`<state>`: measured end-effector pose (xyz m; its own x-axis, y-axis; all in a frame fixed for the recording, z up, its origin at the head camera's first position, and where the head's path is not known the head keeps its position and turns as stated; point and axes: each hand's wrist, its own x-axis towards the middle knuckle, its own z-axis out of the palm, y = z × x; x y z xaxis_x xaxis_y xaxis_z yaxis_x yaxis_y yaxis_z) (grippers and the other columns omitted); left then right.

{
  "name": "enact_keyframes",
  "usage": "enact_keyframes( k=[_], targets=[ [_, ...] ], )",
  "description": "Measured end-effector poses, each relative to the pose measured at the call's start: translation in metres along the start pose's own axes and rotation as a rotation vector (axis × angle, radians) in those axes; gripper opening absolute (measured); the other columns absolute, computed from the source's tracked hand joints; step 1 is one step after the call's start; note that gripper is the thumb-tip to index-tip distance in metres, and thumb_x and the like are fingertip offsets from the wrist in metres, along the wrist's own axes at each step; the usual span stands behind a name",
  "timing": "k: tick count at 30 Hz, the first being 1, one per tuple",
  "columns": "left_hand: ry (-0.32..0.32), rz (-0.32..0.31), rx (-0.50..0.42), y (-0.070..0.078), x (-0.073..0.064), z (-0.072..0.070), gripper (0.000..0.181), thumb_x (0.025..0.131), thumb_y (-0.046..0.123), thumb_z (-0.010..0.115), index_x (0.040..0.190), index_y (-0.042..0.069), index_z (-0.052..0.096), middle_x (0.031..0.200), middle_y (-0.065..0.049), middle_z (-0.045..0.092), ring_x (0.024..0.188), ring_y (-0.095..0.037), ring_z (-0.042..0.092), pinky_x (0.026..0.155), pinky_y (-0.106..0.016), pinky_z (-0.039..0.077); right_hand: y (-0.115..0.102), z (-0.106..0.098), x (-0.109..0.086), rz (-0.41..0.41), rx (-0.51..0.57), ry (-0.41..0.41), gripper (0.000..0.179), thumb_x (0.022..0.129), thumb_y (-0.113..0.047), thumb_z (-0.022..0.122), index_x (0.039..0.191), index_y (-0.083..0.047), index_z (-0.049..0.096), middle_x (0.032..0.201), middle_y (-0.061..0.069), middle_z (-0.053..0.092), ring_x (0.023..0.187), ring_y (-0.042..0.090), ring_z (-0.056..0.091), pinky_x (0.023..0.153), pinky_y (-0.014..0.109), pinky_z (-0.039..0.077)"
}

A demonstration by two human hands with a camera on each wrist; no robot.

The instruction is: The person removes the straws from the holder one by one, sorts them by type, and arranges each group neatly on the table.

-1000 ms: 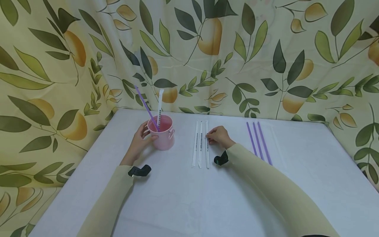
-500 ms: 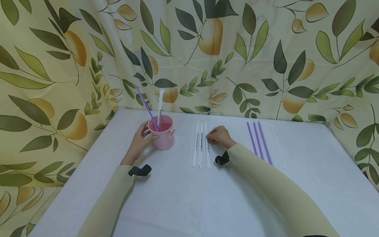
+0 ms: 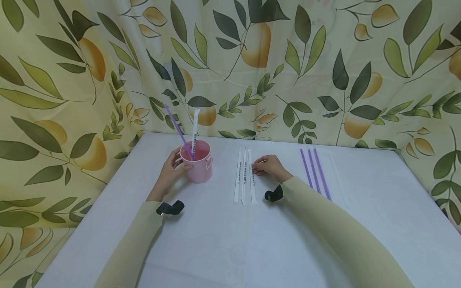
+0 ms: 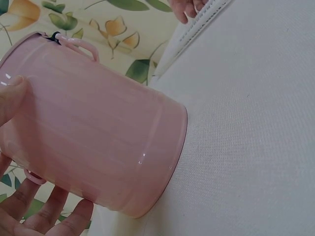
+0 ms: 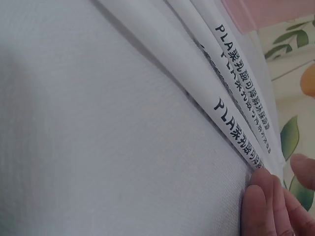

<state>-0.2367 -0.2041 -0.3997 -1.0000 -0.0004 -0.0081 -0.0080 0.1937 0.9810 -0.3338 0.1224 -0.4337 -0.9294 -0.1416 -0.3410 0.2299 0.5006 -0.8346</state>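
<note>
My left hand (image 3: 173,172) grips a small pink bucket (image 3: 199,172), thumb on its near side and fingers around its left. The bucket (image 4: 103,123) stands upright on the white table. A bare purple straw (image 3: 178,130) and a paper-wrapped straw (image 3: 195,130) lean in it. Right of it lie several wrapped straws side by side, the rightmost wrapped straw (image 3: 253,192) closest to my right hand (image 3: 270,167). In the right wrist view, the fingertips (image 5: 261,179) are at that printed straw's edge, thumb held apart from them.
Several purple straws (image 3: 316,172) lie on the table to the right, partly behind my right sleeve (image 3: 331,216). The white tabletop (image 3: 216,240) ends at a leaf-and-fruit patterned curtain (image 3: 230,92) at the back and left.
The rightmost wrapped straw has turned slightly, its near end shifting right. My right hand has drawn a little to the right. My left hand and the bucket stay put.
</note>
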Motion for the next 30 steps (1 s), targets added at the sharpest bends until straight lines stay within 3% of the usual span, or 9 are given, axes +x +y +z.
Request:
enact_keyframes(
  k=[8, 13, 19, 24, 30],
  targets=[
    [-0.002, 0.004, -0.005, -0.002, 0.000, -0.001, 0.077, 0.085, 0.011, 0.068, 0.149, 0.013, 0.023, 0.152, -0.017, 0.028, 0.139, -0.036, 0.031, 0.113, -0.049, 0.033, 0.000, -0.008, -0.002, -0.106, 0.039, -0.040, 0.036, 0.092, -0.026, 0.059, 0.122, -0.005, 0.058, 0.108, 0.014, 0.068, 0.082, 0.014, 0.068, 0.076, 0.024, 0.058],
    [0.001, -0.004, -0.006, -0.004, 0.001, -0.001, 0.078, 0.085, 0.012, 0.068, 0.149, 0.014, 0.023, 0.151, -0.016, 0.029, 0.139, -0.036, 0.031, 0.113, -0.049, 0.034, -0.009, -0.013, -0.009, -0.216, 0.105, -0.050, 0.039, 0.095, -0.024, 0.056, 0.126, -0.001, 0.053, 0.122, 0.021, 0.061, 0.094, 0.018, 0.068, 0.088, 0.034, 0.057],
    [0.002, -0.005, 0.008, -0.003, 0.000, -0.001, 0.078, 0.086, 0.014, 0.067, 0.149, 0.014, 0.022, 0.152, -0.017, 0.028, 0.139, -0.035, 0.031, 0.113, -0.049, 0.033, -0.021, -0.016, -0.010, -0.325, 0.164, -0.037, 0.043, 0.094, -0.023, 0.057, 0.127, 0.003, 0.051, 0.119, 0.025, 0.060, 0.085, 0.008, 0.066, 0.084, 0.030, 0.058],
    [0.001, 0.008, 0.001, -0.002, -0.001, -0.001, 0.077, 0.086, 0.012, 0.067, 0.149, 0.013, 0.023, 0.152, -0.017, 0.028, 0.139, -0.036, 0.031, 0.114, -0.049, 0.033, -0.039, -0.015, -0.013, -0.398, 0.194, -0.014, 0.039, 0.092, -0.024, 0.059, 0.124, -0.001, 0.055, 0.111, 0.015, 0.064, 0.082, 0.005, 0.066, 0.078, 0.025, 0.059],
    [0.001, 0.011, 0.000, 0.001, -0.001, 0.000, 0.077, 0.086, 0.012, 0.067, 0.149, 0.013, 0.022, 0.152, -0.018, 0.028, 0.139, -0.036, 0.031, 0.113, -0.049, 0.033, -0.069, -0.007, -0.018, -0.465, 0.238, -0.047, 0.038, 0.093, -0.019, 0.059, 0.124, 0.001, 0.054, 0.115, 0.023, 0.061, 0.082, 0.006, 0.066, 0.082, 0.030, 0.059]
  ],
)
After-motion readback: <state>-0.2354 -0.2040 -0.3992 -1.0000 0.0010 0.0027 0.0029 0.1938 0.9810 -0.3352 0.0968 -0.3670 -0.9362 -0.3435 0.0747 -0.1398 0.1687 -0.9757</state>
